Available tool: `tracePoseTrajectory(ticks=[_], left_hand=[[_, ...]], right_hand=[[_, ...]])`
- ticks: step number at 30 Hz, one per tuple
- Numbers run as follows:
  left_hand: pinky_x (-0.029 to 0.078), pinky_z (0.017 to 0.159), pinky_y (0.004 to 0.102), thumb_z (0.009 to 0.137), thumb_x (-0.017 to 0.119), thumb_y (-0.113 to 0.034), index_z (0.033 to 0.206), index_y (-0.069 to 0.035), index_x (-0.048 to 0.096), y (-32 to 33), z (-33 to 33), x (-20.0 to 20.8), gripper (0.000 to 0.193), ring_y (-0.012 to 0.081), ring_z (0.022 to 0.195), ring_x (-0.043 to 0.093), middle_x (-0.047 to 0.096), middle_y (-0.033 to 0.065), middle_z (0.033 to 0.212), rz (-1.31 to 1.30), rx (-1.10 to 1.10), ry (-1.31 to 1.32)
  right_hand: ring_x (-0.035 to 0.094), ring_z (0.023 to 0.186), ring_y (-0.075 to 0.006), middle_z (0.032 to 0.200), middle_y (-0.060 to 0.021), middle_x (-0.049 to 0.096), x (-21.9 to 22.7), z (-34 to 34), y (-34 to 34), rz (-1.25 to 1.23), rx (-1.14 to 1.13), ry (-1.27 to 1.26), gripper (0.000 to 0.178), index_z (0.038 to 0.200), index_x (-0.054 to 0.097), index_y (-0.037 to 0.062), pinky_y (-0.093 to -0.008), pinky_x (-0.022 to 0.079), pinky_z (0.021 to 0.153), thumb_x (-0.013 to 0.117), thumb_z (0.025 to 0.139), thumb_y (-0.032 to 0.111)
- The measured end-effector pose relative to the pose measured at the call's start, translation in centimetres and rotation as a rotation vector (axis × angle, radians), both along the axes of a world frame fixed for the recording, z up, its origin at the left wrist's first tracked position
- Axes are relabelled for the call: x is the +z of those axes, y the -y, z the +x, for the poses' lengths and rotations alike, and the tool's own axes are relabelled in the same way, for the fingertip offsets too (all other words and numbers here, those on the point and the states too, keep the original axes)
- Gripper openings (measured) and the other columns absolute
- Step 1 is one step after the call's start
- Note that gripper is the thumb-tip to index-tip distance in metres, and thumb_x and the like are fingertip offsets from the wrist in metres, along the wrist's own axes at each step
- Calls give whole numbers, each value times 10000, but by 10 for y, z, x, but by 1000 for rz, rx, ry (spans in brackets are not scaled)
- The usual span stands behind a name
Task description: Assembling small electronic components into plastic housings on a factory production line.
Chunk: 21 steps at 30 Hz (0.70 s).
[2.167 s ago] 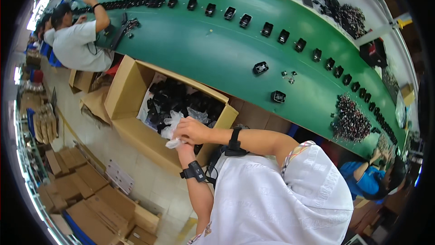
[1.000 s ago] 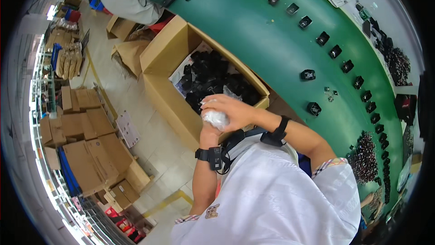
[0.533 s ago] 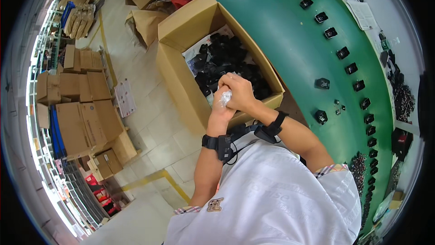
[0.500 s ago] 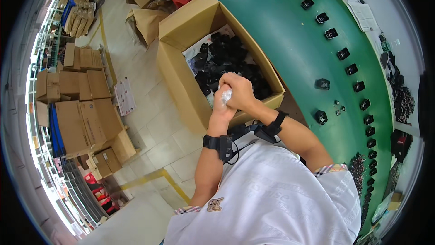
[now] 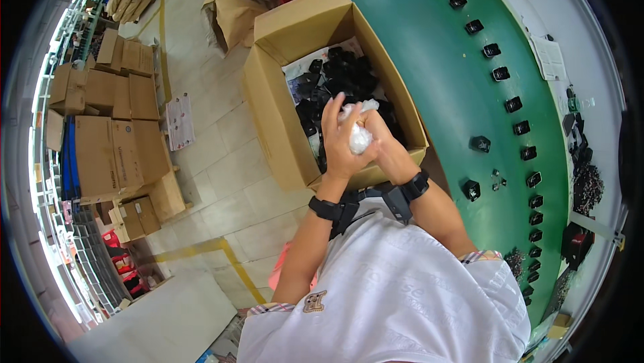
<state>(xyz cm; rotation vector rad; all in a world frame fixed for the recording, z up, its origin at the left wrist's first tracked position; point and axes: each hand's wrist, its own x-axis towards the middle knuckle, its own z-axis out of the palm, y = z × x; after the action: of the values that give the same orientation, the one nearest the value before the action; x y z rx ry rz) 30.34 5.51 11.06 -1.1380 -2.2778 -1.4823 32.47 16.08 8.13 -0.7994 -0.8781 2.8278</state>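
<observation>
Crumpled clear plastic film [image 5: 360, 139] is bunched between my two hands, above an open cardboard box. My right hand [image 5: 384, 136] is closed around part of it, and a loose end sticks out above the fingers. Beside it, my left hand [image 5: 337, 147] has its fingers stretched up and apart, with the thumb and palm against the bunched film. Many small black plastic parts [image 5: 345, 74] lie heaped on printed paper in the cardboard box [image 5: 268, 111]. My hands and wrists hide the near part of the heap.
Right of the box runs a green worktable [image 5: 419, 47] with a long row of black housings [image 5: 501, 74]. Two black pieces [image 5: 480, 143] sit apart from that row, near small fittings [image 5: 497, 180]. Cardboard cartons [image 5: 100, 162] are stacked at left. A brown paper bag [image 5: 231, 17] stands behind the box.
My left hand has gone from a closed fist to spread fingers. More of the plastic film shows between my hands. The whole view has shifted slightly.
</observation>
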Motion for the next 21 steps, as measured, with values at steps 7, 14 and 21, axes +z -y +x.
tracePoseTrajectory(ticks=[7,14,21], left_hand=[[270,1055,585,689,687,-308,1171,-99,641,4,-26,28,527,364,1175,521,602,159,1184,-77,-185,-78],[360,1047,478,584,684,-177,1237,-71,583,3,-23,68,670,318,1182,546,601,130,1227,-155,-508,-35],[460,959,417,537,762,-181,1223,-61,582,1,-27,112,720,375,1207,504,547,154,1296,-224,-606,-137]], right_hand=[[651,770,-218,920,-102,625,66,11,-4,34,326,5,261,1041,563,52,-341,535,633,439,815,10],[613,1048,-209,1204,-108,566,78,16,-8,-83,389,-84,450,1370,410,84,-350,522,859,460,929,162],[601,1081,-218,1204,-110,567,95,25,-11,-168,574,56,458,1379,400,86,-354,509,893,466,940,199]])
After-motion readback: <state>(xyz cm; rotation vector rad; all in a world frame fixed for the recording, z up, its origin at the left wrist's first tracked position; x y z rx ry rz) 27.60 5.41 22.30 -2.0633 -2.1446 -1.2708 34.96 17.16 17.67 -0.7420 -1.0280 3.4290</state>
